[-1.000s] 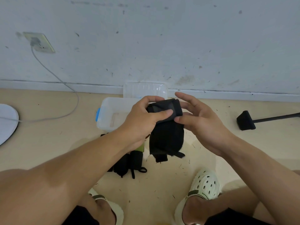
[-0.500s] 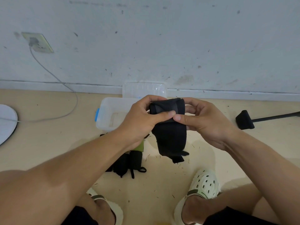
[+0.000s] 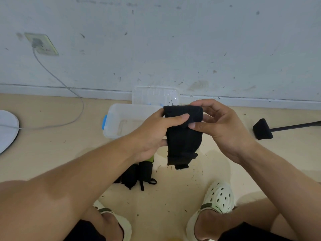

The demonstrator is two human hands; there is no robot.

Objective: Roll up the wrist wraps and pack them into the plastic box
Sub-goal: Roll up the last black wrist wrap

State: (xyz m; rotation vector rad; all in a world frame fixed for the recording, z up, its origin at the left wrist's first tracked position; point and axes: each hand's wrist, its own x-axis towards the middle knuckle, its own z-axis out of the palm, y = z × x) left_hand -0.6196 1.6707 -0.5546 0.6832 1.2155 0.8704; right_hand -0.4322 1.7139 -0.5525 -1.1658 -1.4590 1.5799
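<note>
Left hand point(image 3: 152, 133) and right hand point(image 3: 224, 129) pinch the black fabric wrist wrap point(image 3: 184, 136); keep each turn tight (tail hangs loose).

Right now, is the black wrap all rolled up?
Not yet. Both hands grip the wrist wrap's rolled top, while its tail hangs loose below.

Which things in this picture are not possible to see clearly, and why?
All in the head view:
- Plastic box: the left hand and the wrist wrap hide its right part.
- Other wraps on the floor: the left forearm covers them partly; number unclear.
- White round object: cut by the left edge.
</note>
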